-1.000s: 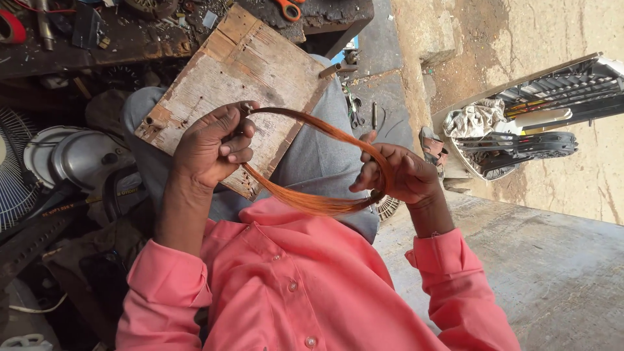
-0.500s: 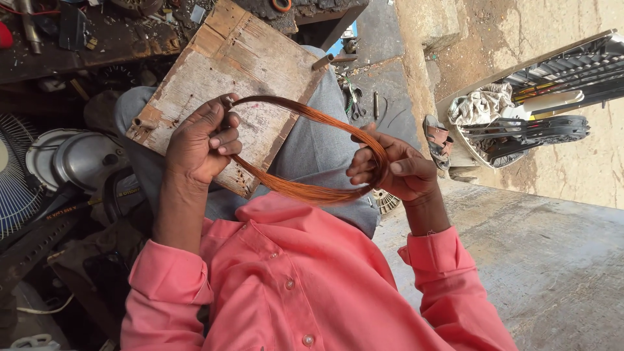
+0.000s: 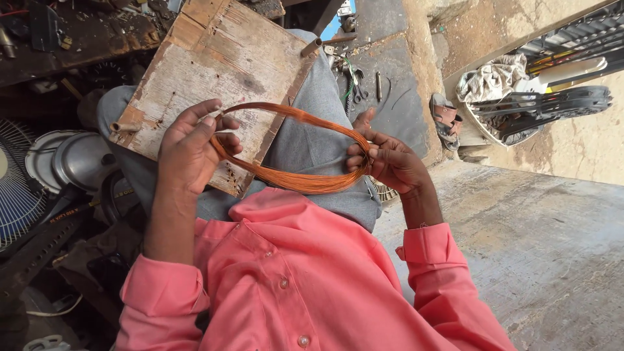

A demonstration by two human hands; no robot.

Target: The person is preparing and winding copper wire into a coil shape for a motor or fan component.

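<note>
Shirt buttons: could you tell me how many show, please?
3, down the pink shirt front: top, middle, lowest. More may be hidden below the frame.

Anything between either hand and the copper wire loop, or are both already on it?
Nothing visible in the way. The left hand grips one end of the copper wire loop and the right hand pinches the other end. The loop hangs above the wooden board on the lap.

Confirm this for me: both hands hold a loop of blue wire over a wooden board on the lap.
Not quite: the wire loop is copper-orange, not blue. The head view shows the left hand and right hand both gripping it over the wooden board resting on the lap.
</note>
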